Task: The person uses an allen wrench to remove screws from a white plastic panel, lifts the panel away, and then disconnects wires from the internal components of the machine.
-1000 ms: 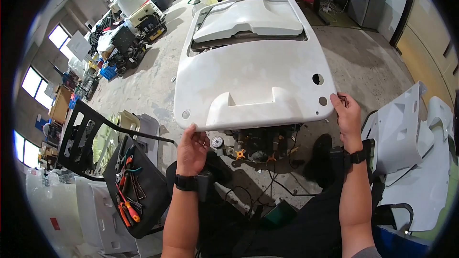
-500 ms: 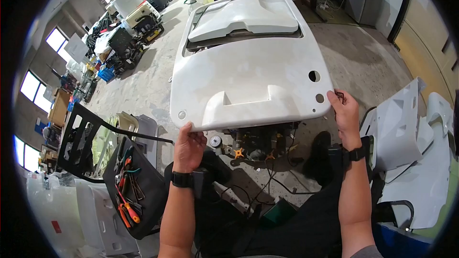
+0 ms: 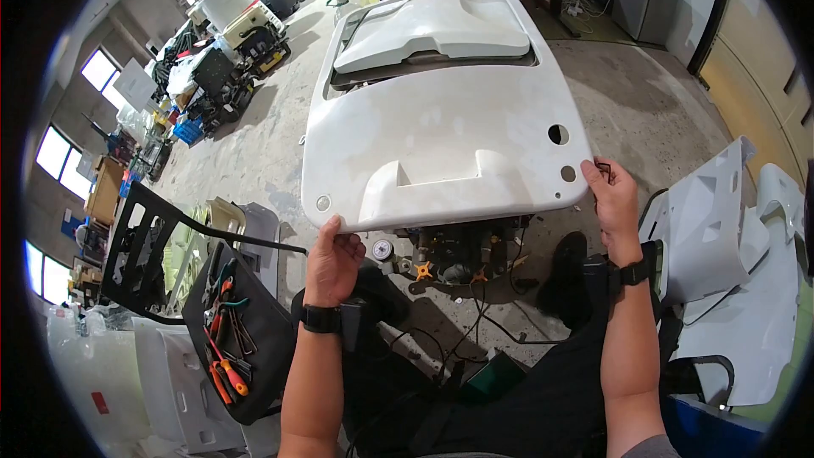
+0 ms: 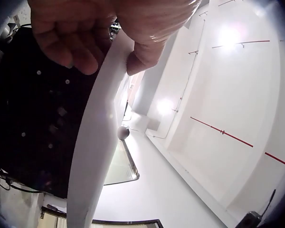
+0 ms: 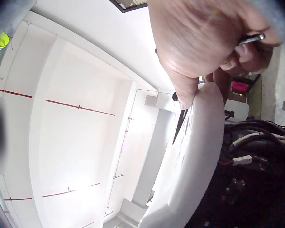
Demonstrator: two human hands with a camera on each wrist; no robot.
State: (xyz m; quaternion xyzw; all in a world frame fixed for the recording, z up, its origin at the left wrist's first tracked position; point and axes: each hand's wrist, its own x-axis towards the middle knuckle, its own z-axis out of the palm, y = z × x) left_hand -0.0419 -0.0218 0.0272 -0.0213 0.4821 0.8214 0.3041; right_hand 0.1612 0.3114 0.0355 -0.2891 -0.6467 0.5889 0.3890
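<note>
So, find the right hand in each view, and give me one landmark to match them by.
Head: right of centre; the right hand grips the white panel at its near right corner.
Left wrist: not in it.
Right wrist: top, right of centre; the right hand grips the edge.
Shared landmark: the white panel, left of centre in the left wrist view, lower middle in the right wrist view.

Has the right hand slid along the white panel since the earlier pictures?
No; the right hand stays at the same corner of the white panel, beside the lower large hole.
</note>
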